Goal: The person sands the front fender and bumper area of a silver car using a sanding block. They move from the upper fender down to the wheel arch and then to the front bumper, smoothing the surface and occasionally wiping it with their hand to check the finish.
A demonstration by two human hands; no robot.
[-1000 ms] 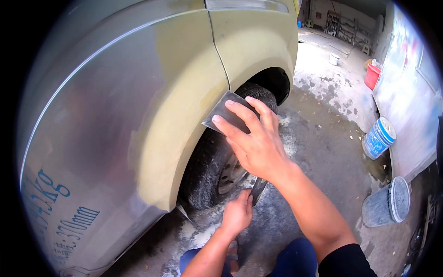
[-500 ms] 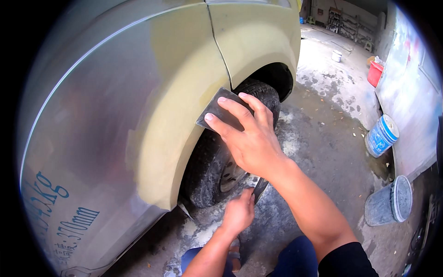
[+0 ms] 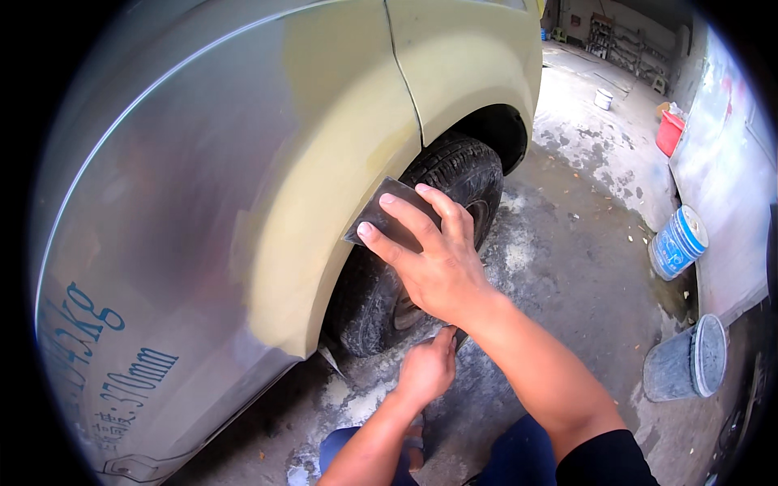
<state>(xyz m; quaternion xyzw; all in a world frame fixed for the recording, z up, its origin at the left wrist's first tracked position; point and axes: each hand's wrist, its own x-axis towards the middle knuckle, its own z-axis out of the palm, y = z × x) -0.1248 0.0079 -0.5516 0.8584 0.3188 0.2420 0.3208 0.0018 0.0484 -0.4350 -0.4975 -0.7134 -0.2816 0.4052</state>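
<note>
My right hand point(image 3: 442, 255) holds a dark grey sheet of sandpaper point(image 3: 374, 212) with fingers spread over it. The sheet lies against the lip of a vehicle's wheel arch, on pale yellow-green filler or primer point(image 3: 304, 211). Behind the hand is the black tyre point(image 3: 466, 162), its rim partly covered by my fingers and wrist. Lower down, my left hand point(image 3: 427, 371) is closed round a dark, narrow thing point(image 3: 460, 334); my right forearm hides most of it, so its kind does not show.
The grey body panel point(image 3: 162, 194) curves along the left. To the right stand a blue-and-white bucket point(image 3: 677, 243), a grey bucket point(image 3: 685, 360) and a red bucket point(image 3: 668, 134) beside a pale, paint-marked panel point(image 3: 725, 162). A small white pail point(image 3: 603, 99) sits farther back on the stained concrete.
My right hand and the sandpaper have slid down along the wheel arch lip. The view has shifted slightly, and my forearm now covers more of the dark thing in my left hand.
</note>
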